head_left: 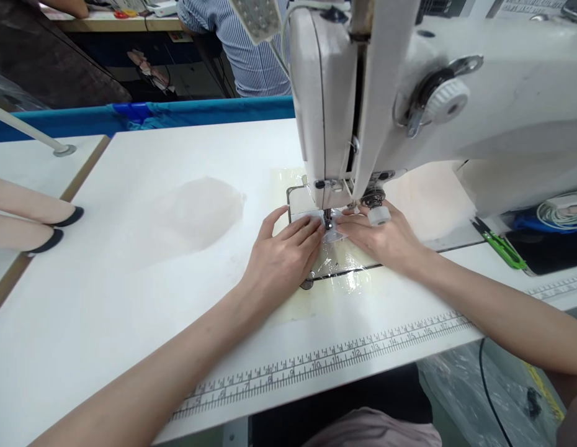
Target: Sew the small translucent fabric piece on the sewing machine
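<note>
A white sewing machine [409, 105] stands on a white table [130, 298]. Both my hands lie on the needle plate under its presser foot [329, 218]. My left hand [281, 254] rests flat, fingers stretched toward the needle, pressing a small pale piece of fabric [332, 234]. My right hand [384, 236] lies flat on the other side of the needle, fingertips on the same piece. A small white knob [378, 215] sits just above my right hand's knuckles.
A pale, sheer fabric piece [195, 211] lies on the table to the left. Green thread snips [500, 244] lie right of the machine. A ruler strip [326, 360] runs along the table's front edge. A person in a striped shirt [251, 49] stands behind.
</note>
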The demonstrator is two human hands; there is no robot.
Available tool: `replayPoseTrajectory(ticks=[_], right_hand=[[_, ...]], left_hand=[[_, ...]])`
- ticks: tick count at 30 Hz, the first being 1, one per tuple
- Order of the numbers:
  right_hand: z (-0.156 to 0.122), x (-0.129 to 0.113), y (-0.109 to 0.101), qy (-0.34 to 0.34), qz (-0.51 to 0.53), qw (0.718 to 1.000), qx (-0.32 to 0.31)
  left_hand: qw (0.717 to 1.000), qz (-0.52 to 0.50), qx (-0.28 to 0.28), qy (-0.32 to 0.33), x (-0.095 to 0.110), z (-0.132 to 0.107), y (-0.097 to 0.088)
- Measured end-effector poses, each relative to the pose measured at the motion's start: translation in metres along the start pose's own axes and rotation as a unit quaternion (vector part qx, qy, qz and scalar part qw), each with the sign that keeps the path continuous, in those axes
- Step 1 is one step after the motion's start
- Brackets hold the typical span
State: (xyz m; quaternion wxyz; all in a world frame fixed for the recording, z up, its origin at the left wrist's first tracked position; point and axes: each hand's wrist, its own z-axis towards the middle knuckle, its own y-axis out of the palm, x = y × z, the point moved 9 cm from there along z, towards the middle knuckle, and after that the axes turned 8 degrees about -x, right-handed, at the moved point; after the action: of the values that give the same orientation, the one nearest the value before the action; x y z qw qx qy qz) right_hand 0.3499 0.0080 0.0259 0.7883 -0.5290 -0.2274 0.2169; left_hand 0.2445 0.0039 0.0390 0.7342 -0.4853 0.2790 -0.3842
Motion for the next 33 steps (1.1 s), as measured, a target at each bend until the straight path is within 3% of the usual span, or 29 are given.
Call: replayPoseTrajectory(ticks=[7,13,18,24,33], right_hand=[[0.001,-0.009,-0.017,-0.021,-0.04,0.998,0.042],[0.0,-0.02,-0.027,-0.015,0.015,0.999,0.037],[-0.003,-0.029,-0.032,-0.045,0.05,0.997,0.041],[-0.002,-0.022,-0.032,0.009,0.078,0.997,0.016],[-0.002,-0.013,-0.015,0.035,0.023,0.998,-0.042]], left_hand=[[0.991,0.129,-0.009,-0.045,0.004,-0.003,-0.011],[0.994,0.091,0.05,0.025,0.015,-0.006,-0.034],[1.0,0.0,0.008,0.014,0.002,-0.006,-0.023],[0.996,-0.077,-0.035,0.011,-0.001,-0.003,-0.007],[0.999,-0.016,-0.034,0.032,0.013,-0.007,-0.001]])
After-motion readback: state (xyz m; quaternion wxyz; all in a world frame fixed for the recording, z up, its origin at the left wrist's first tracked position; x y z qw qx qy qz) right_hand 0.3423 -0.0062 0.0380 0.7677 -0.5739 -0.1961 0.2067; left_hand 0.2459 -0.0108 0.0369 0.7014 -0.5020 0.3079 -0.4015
